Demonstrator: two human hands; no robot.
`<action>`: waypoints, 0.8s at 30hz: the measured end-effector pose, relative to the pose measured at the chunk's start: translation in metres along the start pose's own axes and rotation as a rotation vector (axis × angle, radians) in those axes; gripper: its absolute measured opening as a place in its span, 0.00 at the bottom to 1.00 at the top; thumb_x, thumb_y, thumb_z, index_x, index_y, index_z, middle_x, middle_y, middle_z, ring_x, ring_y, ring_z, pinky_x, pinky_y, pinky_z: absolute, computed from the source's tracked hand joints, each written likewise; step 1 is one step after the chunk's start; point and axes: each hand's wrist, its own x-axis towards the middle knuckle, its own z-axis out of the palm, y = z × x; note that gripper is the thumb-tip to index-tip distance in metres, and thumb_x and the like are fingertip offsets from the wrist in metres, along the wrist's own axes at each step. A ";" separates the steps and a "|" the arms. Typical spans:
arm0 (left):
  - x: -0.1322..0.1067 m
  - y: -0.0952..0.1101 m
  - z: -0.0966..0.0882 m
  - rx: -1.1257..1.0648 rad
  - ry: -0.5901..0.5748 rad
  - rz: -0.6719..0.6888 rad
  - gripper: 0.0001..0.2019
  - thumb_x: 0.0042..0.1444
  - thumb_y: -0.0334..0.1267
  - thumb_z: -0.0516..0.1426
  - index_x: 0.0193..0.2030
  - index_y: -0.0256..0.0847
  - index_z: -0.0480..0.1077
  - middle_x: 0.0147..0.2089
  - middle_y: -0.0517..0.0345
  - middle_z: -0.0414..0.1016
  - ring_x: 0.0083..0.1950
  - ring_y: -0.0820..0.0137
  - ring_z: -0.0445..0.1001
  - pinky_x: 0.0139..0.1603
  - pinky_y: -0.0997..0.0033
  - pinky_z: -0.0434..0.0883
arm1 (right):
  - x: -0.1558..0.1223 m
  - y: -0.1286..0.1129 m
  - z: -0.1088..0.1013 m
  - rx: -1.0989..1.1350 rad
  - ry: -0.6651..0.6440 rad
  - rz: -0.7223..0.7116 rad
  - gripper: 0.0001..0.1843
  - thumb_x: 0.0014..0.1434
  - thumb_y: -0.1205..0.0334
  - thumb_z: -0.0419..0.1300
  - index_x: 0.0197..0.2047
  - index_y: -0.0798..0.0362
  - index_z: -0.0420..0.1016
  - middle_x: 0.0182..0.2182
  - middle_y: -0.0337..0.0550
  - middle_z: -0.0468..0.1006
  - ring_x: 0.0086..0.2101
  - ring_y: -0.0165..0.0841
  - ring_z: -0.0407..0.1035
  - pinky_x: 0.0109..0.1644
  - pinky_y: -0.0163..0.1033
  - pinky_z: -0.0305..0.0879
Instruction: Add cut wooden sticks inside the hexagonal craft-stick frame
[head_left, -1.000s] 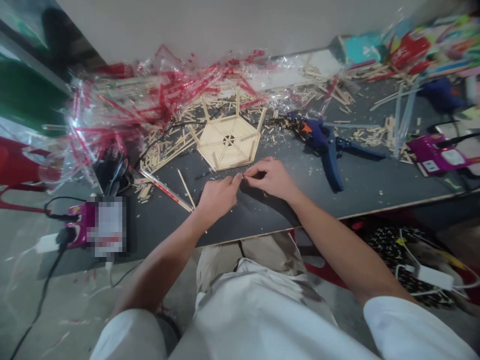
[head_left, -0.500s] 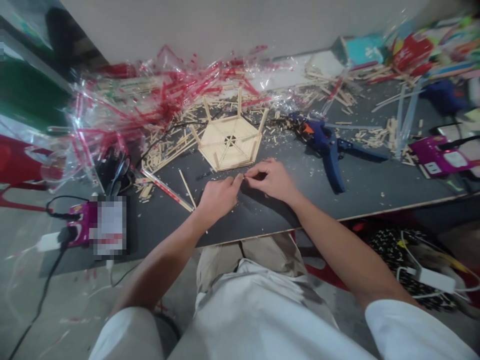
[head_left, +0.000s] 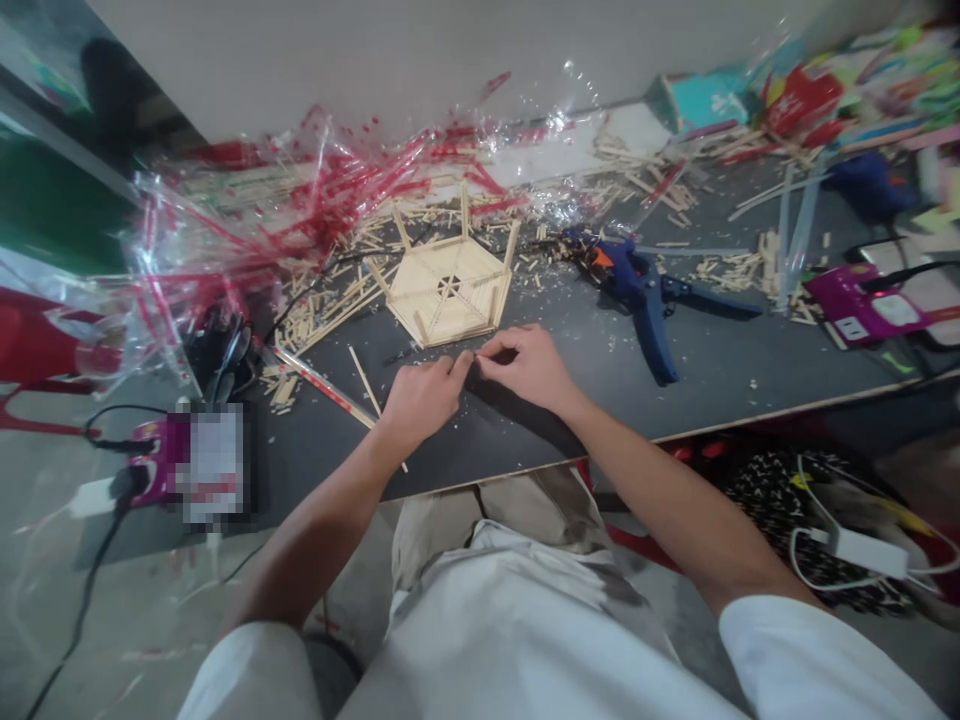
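Observation:
My left hand (head_left: 426, 398) and my right hand (head_left: 529, 368) meet at their fingertips, low over the dark tabletop. Both are closed in a pinch, and whatever sits between the fingers is too small to make out. Just beyond them lies a hexagonal frame of thin wooden sticks (head_left: 450, 320), with short posts standing up at its corners and a small star-shaped opening in its middle. A loose wooden stick (head_left: 365, 380) rests left of my left hand, beside a red and clear strip (head_left: 322, 385).
Blue cutter-like pliers (head_left: 649, 300) lie to the right, handles spread. Crumpled red and clear plastic wrappers (head_left: 345, 190) and stick offcuts cover the back. Purple power strips stand at the right (head_left: 862, 305) and left (head_left: 169, 455). A blue glue gun (head_left: 874, 190) sits at the back right.
The whole view has shifted slightly, so the table's contents appear a little further left. Both hands keep their pinch at the same place before the hexagonal frame.

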 end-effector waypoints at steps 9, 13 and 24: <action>0.000 -0.004 0.002 -0.001 0.023 0.014 0.27 0.66 0.29 0.48 0.72 0.41 0.63 0.45 0.47 0.79 0.42 0.59 0.81 0.37 0.66 0.73 | -0.002 -0.003 0.003 -0.005 0.030 0.010 0.06 0.55 0.63 0.67 0.27 0.49 0.81 0.27 0.38 0.83 0.31 0.35 0.74 0.52 0.50 0.62; 0.001 -0.007 0.003 0.000 0.023 0.011 0.28 0.66 0.29 0.49 0.73 0.42 0.63 0.46 0.48 0.80 0.44 0.61 0.81 0.38 0.68 0.72 | -0.004 -0.006 0.004 -0.016 0.045 0.016 0.05 0.54 0.63 0.67 0.27 0.49 0.81 0.27 0.38 0.83 0.31 0.35 0.74 0.52 0.50 0.61; -0.001 -0.002 -0.006 -0.087 0.018 0.021 0.23 0.71 0.32 0.45 0.70 0.42 0.64 0.49 0.48 0.82 0.44 0.59 0.83 0.37 0.67 0.72 | -0.013 -0.015 -0.021 -0.074 0.117 -0.109 0.01 0.59 0.62 0.68 0.35 0.48 0.82 0.41 0.43 0.86 0.46 0.43 0.77 0.57 0.53 0.65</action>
